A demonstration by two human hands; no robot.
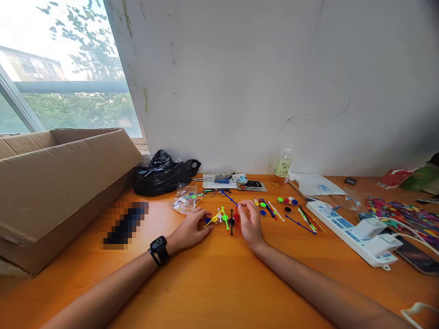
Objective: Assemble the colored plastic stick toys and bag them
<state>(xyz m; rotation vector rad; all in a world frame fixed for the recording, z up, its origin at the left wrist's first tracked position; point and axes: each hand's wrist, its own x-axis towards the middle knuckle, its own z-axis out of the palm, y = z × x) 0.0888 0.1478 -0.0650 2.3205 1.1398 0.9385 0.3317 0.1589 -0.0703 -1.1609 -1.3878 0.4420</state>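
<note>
1. An orange table [219, 283] runs below a white wall [240, 82], with a big cardboard box [58, 183] lying on its left side.
2. A white power strip [346, 228] sits on the right.
3. My left hand [194, 228] rests flat with its fingers loose, the tips touching a yellow stick [210, 222].
4. My right hand [250, 224] has its fingertips pinched narrow on a blue stick [229, 198].
5. More coloured sticks [226, 219] lie between my hands.

The thin coloured sticks [226, 219] between the left hand [192, 228] and right hand [250, 225] are showing as smooth, shiny plastic. The table [219, 283] under them is gleaming like varnished wood. Left of the grip, the box [61, 183] is looking like matt cardboard; beyond the grip, the black bag [161, 178] is glinting as crinkled plastic film.
</note>
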